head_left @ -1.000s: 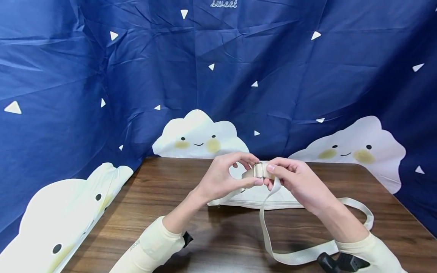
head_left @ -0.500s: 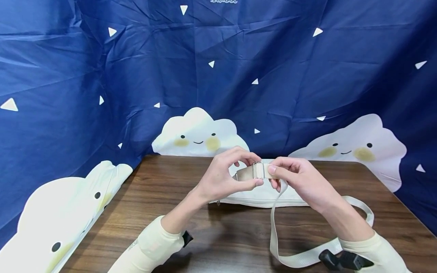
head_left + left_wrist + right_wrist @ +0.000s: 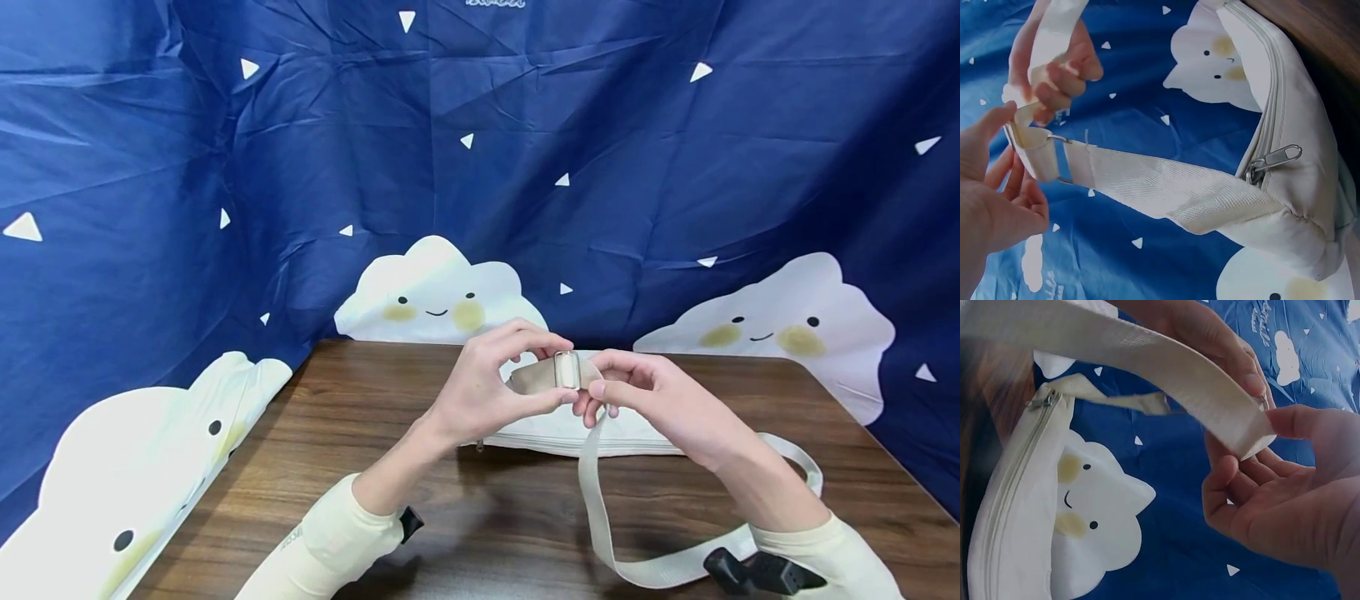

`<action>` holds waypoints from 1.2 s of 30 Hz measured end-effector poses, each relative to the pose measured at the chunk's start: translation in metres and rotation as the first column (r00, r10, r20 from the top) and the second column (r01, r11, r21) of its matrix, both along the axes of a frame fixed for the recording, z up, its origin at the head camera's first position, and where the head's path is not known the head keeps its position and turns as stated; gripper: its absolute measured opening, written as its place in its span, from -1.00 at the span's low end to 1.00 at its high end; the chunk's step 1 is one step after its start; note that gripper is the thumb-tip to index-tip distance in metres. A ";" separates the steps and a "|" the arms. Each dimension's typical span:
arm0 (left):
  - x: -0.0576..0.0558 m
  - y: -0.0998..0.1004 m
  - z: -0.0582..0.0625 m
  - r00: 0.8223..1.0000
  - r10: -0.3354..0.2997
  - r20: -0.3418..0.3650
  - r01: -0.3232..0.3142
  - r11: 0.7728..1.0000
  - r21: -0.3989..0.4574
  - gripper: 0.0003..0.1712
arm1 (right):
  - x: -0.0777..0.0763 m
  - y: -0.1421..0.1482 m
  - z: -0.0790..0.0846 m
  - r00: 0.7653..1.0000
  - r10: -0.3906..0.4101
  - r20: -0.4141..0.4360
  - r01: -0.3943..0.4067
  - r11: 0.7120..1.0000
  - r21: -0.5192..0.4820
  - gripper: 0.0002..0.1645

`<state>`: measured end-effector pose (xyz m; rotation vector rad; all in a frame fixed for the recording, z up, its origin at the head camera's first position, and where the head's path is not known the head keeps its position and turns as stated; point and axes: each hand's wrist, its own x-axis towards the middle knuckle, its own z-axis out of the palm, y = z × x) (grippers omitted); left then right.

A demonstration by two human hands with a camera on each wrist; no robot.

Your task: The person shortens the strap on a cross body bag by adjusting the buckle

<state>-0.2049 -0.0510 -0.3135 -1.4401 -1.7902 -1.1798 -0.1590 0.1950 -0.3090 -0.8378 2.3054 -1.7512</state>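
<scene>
My left hand (image 3: 476, 392) pinches a metal slider buckle (image 3: 567, 371) between thumb and fingers, above the table. Cream webbing runs through the buckle. Close by on the right, my right hand (image 3: 667, 404) pinches the cream strap (image 3: 596, 500) between thumb and fingers, and the strap bends there. From that hand the strap hangs in a loop onto the table. Behind the hands lies a cream zippered bag (image 3: 585, 440), partly hidden. In the left wrist view a metal ring (image 3: 1059, 138) joins the buckle-side webbing to a short strap piece (image 3: 1147, 178) on the bag, near its zipper pull (image 3: 1279, 159).
A brown wooden table (image 3: 360, 417) carries the bag and strap. A blue curtain (image 3: 450, 192) with clouds and triangles stands behind it and at both sides. The strap loop passes beneath my right forearm, near a black wrist device (image 3: 761, 572).
My right hand first shifted slightly right, drawing the strap straight, then its fingertips dipped and the strap curved beside the buckle. The hanging loop swung right and partly back. My left hand keeps its hold.
</scene>
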 end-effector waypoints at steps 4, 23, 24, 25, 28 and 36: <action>0.001 -0.002 0.003 1.000 0.008 0.000 -0.008 1.000 0.017 -0.50 | -0.001 0.008 0.004 1.000 -0.013 -0.016 0.014 0.999 0.040 -0.74; 0.002 -0.002 0.004 0.995 -0.093 0.027 0.093 0.995 -0.021 -0.49 | -0.009 0.014 -0.005 0.975 0.211 0.063 -0.196 0.963 -0.183 -0.73; 0.002 -0.002 0.004 0.994 -0.102 0.029 0.103 0.994 -0.023 -0.49 | -0.009 0.012 -0.005 0.978 0.200 0.059 -0.187 0.965 -0.184 -0.73; 0.002 -0.001 0.004 0.994 -0.110 0.029 0.110 0.994 -0.026 -0.48 | -0.008 0.011 -0.005 0.981 0.186 0.057 -0.173 0.968 -0.180 -0.72; 0.002 0.001 0.002 0.992 -0.127 0.026 0.128 0.991 -0.035 -0.48 | -0.006 0.008 -0.005 0.986 0.157 0.053 -0.146 0.976 -0.161 -0.72; 0.003 0.003 0.001 0.993 -0.117 0.009 0.117 0.992 -0.035 -0.49 | -0.004 0.006 -0.002 0.986 0.157 0.058 -0.148 0.981 -0.127 -0.70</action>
